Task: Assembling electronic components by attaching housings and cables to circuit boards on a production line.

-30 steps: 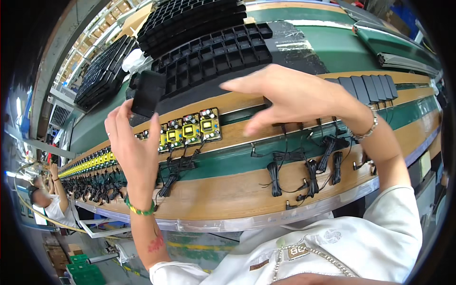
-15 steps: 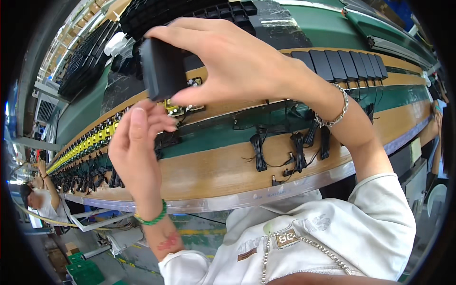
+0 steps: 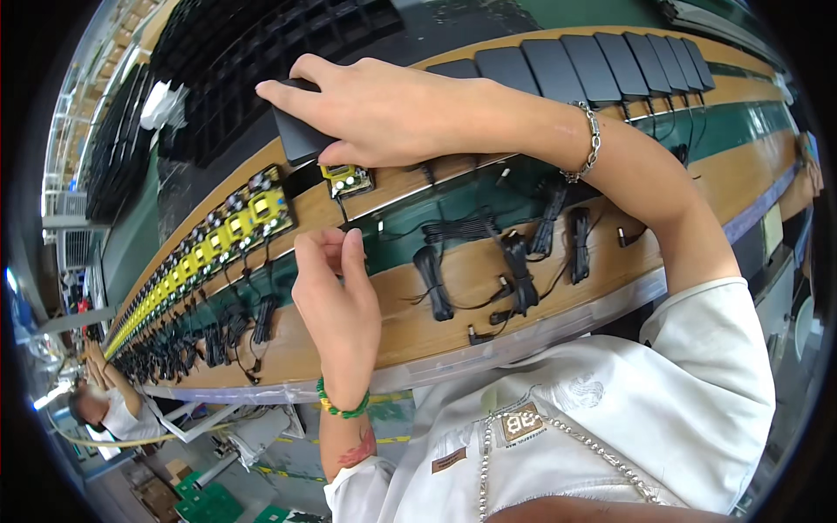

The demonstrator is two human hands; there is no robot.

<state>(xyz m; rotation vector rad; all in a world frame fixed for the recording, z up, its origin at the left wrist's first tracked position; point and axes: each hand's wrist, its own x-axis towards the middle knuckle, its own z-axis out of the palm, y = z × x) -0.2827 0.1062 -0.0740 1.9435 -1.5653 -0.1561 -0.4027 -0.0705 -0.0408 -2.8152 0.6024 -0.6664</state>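
Observation:
A black plastic adapter case [image 3: 299, 138] is in my right hand [image 3: 392, 109], whose thumb and fingers span it from above. The case is tilted, just left of a small circuit board [image 3: 349, 180] with a yellow part on it. A black cable [image 3: 342, 209] runs from that board toward me. My left hand [image 3: 338, 301] is closed, its thumb and index finger pinching this cable below the board; the fingertips partly hide it. To the left, a long row of similar yellow-and-black circuit boards [image 3: 235, 231] follows the bench, with bundled black cables [image 3: 231, 322] hanging from them.
Several black adapter cases [image 3: 562, 68] stand in a row at the far right. Coiled cables with plugs [image 3: 520, 275] lie on the wooden strip near me. Black slotted trays [image 3: 227, 78] are stacked at the back left. A co-worker [image 3: 122, 410] sits at the far left.
My right hand has brought the case down from a raised position to beside the board. My left hand has left the case and moved right and nearer me, onto the cable.

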